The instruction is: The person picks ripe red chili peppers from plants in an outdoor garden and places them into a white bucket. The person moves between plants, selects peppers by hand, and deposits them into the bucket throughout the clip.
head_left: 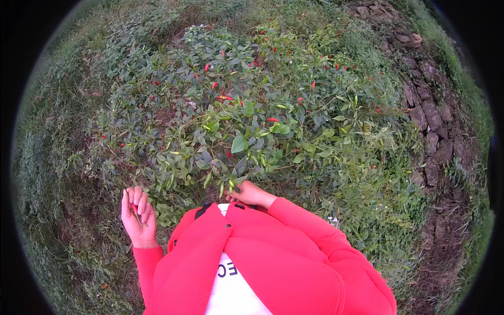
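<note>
My left hand (138, 214) is raised at the lower left, palm up, its curled fingers closed on a red chili pepper (135, 208) with its stem. My right hand (249, 193) reaches into the near edge of the chili plants, just in front of my red jacket (283, 240). Green chili peppers (221, 189) hang beside its fingertips, which are partly hidden by leaves, so its hold is unclear. Ripe red chilies, such as a red chili (272, 119) near the middle, show among the leaves, with more green ones around them.
Leafy chili plants (240, 144) spread across the ground before me. A stacked stone wall (431, 114) runs down the right side, with grass beyond it. Weeds and tall grass (43, 157) grow at the left. Dry straw (445, 252) lies at the lower right.
</note>
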### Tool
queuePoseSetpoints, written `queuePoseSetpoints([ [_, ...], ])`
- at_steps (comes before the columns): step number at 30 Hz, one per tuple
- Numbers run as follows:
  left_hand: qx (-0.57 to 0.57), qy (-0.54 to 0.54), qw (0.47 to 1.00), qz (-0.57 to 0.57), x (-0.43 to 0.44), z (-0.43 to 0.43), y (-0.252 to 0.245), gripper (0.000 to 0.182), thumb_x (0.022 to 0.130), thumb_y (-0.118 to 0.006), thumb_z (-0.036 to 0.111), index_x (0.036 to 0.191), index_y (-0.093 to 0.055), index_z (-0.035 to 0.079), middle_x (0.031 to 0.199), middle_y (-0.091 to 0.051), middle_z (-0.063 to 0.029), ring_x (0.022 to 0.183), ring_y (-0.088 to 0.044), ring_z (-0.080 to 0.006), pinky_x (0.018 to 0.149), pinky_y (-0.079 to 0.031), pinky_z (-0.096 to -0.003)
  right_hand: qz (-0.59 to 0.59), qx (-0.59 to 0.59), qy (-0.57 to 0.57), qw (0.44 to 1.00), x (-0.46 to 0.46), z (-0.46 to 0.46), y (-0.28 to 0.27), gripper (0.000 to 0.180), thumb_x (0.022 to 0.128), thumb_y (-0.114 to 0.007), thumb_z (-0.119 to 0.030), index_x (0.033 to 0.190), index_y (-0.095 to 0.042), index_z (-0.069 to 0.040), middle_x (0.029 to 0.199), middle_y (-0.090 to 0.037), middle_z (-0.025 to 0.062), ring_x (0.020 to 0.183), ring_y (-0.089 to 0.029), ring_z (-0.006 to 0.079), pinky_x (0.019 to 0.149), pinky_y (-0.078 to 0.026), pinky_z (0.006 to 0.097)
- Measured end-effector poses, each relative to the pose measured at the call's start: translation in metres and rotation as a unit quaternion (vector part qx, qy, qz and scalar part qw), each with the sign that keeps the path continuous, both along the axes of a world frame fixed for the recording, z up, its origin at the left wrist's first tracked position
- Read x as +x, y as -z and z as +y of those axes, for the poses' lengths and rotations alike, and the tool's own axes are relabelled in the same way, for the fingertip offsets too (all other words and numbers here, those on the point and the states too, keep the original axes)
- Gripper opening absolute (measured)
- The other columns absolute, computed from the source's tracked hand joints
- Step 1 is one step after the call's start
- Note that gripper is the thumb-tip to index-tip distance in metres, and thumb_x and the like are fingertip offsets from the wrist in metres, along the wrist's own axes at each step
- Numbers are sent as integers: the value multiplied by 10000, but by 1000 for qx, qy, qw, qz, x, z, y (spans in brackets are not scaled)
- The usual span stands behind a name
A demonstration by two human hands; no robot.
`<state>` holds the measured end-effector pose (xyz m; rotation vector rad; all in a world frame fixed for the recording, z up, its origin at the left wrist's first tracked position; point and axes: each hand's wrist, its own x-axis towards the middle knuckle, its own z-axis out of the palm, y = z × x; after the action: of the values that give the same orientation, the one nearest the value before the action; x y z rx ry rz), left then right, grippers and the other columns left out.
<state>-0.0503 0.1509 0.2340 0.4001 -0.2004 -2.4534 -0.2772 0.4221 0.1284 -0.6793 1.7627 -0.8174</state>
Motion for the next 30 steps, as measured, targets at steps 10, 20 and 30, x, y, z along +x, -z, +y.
queuePoseSetpoints([
  [10,-2,123,992,36,-123,30,0,161,1068,-422,56,1210,-465,-8,908,-425,-37,642,-374,-55,421,-333,-158,85,-73,203,973,-87,85,-69,242,1010,-550,-179,998,-693,16,888,-737,68,777,-702,122,722,-552,273],
  [20,-119,83,988,-45,-188,112,-31,180,1104,-406,211,1107,-516,70,708,-333,46,485,-267,-25,376,-223,-181,142,-159,407,888,-310,171,-88,235,1013,-543,-156,1085,-671,27,905,-727,82,742,-683,118,662,-544,250],
  [30,-27,104,991,77,-334,212,-55,198,1055,-407,10,1246,-458,1,946,-395,-60,646,-405,-61,385,-388,-129,176,-15,197,965,-431,209,-65,243,928,-604,-180,894,-699,41,802,-741,89,714,-710,141,693,-556,300],
])
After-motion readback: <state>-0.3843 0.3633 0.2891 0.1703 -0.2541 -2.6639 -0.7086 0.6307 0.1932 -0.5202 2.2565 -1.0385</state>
